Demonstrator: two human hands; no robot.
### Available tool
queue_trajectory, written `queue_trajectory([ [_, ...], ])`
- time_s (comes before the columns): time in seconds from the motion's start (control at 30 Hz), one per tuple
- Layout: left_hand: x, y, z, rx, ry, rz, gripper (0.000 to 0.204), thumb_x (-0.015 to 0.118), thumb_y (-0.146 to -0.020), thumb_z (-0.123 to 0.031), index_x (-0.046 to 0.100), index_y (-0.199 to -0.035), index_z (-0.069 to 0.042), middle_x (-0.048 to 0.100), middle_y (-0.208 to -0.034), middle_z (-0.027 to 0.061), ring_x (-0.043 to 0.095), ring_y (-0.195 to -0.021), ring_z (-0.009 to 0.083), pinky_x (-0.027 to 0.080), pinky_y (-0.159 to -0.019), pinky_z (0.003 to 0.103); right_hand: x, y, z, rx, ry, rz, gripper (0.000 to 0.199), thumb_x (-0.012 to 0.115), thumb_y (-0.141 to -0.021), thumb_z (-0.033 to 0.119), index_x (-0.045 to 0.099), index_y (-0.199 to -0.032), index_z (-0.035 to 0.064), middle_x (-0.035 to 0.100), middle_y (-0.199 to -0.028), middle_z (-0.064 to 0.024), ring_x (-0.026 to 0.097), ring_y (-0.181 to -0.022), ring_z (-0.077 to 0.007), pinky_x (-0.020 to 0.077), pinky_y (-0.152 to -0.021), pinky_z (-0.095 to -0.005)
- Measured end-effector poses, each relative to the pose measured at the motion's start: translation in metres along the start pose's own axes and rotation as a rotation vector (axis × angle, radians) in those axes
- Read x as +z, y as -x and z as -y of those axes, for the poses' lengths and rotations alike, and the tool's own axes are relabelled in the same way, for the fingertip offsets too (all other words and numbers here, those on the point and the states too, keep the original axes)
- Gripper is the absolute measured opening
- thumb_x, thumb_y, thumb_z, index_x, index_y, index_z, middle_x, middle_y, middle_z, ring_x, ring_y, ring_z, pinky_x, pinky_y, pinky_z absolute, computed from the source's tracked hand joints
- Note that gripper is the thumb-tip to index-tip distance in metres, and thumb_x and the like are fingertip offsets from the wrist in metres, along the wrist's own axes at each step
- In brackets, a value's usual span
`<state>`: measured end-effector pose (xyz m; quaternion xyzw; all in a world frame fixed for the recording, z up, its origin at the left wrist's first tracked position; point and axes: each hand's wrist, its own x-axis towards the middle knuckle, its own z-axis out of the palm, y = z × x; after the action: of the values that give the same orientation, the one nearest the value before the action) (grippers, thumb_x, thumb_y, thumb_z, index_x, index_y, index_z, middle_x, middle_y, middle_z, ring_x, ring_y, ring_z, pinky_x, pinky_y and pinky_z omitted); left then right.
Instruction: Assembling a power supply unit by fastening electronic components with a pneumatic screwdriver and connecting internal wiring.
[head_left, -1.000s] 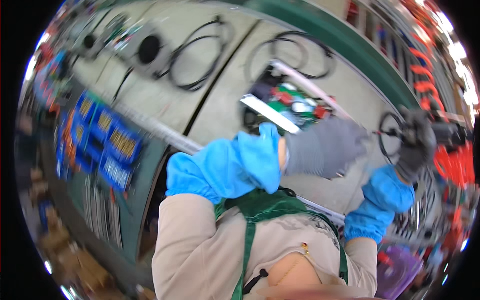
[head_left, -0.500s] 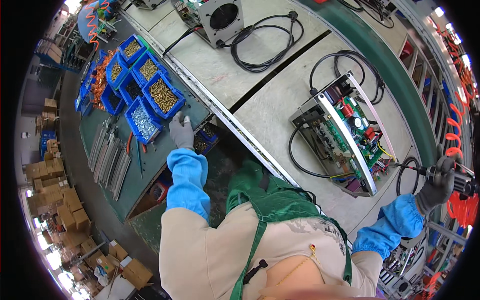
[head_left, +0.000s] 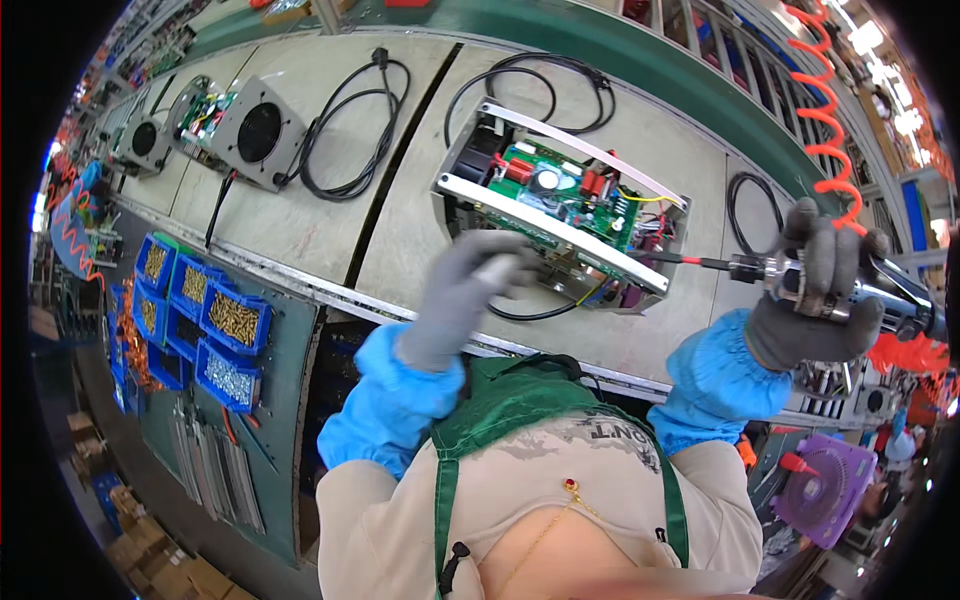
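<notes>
My right hand [head_left: 815,305], in a grey glove, is wrapped round a silver and black power screwdriver [head_left: 765,270]. Its long bit reaches left to the end of an open metal chassis [head_left: 560,232], which bears a green circuit board [head_left: 570,195] between two pale rails. In front of the chassis is my left hand [head_left: 455,295], also gloved in grey, its fingers drawn together and slightly blurred. Anything between those fingertips is too small to make out. Whether the bit touches the chassis, I cannot tell.
Blue bins [head_left: 235,320] of screws and small parts stand on a green side table [head_left: 285,450] at the left, with metal strips [head_left: 210,470] nearby. Further units with fans [head_left: 260,120] and coiled black cables [head_left: 345,130] lie along the bench. An orange coiled hose [head_left: 825,120] hangs at right.
My left hand has moved from beside the screw bins to the front of the chassis. The screwdriver's bit has come to the chassis end. The view has turned toward the bench.
</notes>
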<state>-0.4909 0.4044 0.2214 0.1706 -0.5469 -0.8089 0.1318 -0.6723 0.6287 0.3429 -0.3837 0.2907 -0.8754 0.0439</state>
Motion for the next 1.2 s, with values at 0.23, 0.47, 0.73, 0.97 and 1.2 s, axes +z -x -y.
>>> queue_trajectory([
  [0.23,0.067,-0.011,0.016,-0.204,0.434,0.288,0.028,0.057,-0.093,-0.01,0.057,-0.119,0.002,0.064,-0.103,0.0122,0.063,-0.085,0.0146,0.052,-0.071,0.024,0.001,0.02,0.008,0.05,-0.078,-0.022,0.045,0.068,-0.078,0.019,0.052,-0.116,0.0012,0.036,-0.058,0.0067,0.039,-0.051,-0.0078,0.0386,-0.105,-0.0451],
  [0.47,0.081,-0.014,0.023,-0.19,0.387,0.25,0.03,0.06,-0.093,-0.016,0.057,-0.116,0.002,0.062,-0.096,0.0089,0.059,-0.08,0.0126,0.05,-0.069,0.023,-0.012,0.03,0.015,-0.002,-0.094,-0.024,0.046,0.059,-0.084,0.024,0.052,-0.123,0.0031,0.035,-0.06,0.0044,0.038,-0.053,-0.0104,0.0441,-0.095,-0.0499],
  [0.73,0.099,-0.01,0.015,-0.109,0.111,0.198,0.027,0.056,-0.095,-0.016,0.059,-0.115,0.002,0.066,-0.096,0.0091,0.064,-0.083,0.0115,0.052,-0.07,0.023,-0.017,0.038,0.028,-0.031,-0.049,-0.028,0.046,0.06,-0.085,0.026,0.052,-0.124,0.0045,0.036,-0.061,0.004,0.04,-0.054,-0.0104,0.0426,-0.096,-0.0477],
  [0.97,0.053,-0.019,0.07,0.029,-0.12,0.119,0.025,0.056,-0.094,-0.015,0.062,-0.112,0.0,0.068,-0.095,0.0085,0.065,-0.083,0.0156,0.052,-0.073,0.029,-0.02,0.042,0.039,-0.036,-0.095,-0.121,0.042,0.067,-0.077,0.016,0.057,-0.115,-0.0009,0.038,-0.06,0.0048,0.038,-0.053,-0.0084,0.043,-0.097,-0.0399],
  [1.2,0.037,-0.038,0.161,-0.11,-0.604,0.275,0.026,0.053,-0.093,-0.018,0.065,-0.105,0.001,0.069,-0.09,0.0121,0.065,-0.082,0.0209,0.05,-0.073,0.035,-0.025,0.046,0.05,0.014,-0.011,-0.124,0.043,0.069,-0.076,0.017,0.056,-0.115,0.0012,0.037,-0.061,0.0048,0.038,-0.055,-0.0093,0.0425,-0.096,-0.0385],
])
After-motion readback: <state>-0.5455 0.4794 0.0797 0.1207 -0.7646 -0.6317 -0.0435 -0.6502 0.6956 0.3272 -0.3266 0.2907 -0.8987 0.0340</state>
